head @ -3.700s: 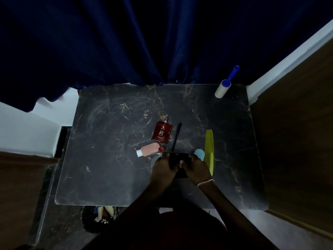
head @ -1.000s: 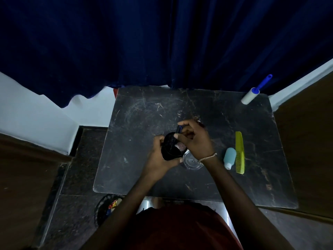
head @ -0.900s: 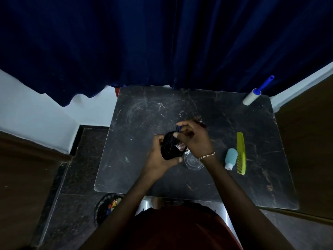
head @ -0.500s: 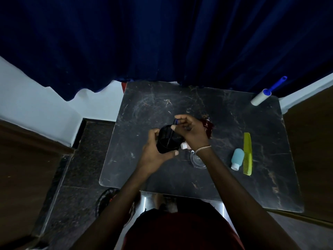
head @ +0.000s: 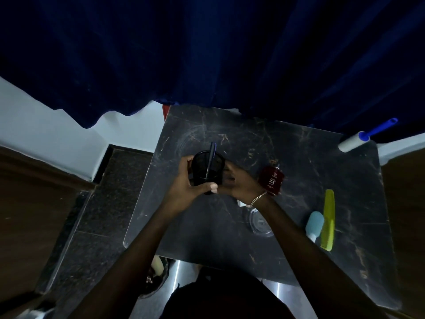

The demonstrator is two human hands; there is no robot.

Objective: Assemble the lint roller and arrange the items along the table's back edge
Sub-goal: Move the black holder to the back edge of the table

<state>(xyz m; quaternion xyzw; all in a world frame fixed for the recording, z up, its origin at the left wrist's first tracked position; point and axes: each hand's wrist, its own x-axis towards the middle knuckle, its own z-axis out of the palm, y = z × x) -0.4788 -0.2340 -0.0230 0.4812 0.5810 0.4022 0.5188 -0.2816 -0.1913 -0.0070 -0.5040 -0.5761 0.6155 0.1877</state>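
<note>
A black mesh cup with a dark pen standing in it is held upright over the left-middle of the dark marble table. My left hand wraps its left side and my right hand presses its right side. The assembled lint roller, white roll with blue handle, lies at the table's back right corner. A red perfume bottle lies just right of my right wrist. A yellow-green comb and a light blue bottle lie side by side near the right edge.
A clear glass dish sits under my right forearm, with a small white thing beside my wrist. A dark blue curtain hangs behind the back edge. A bin stands on the floor below the front left corner.
Both hands have carried the black cup with the pen away from me, toward the table's back left. The pen now stands inside the cup. The perfume bottle has come into view.
</note>
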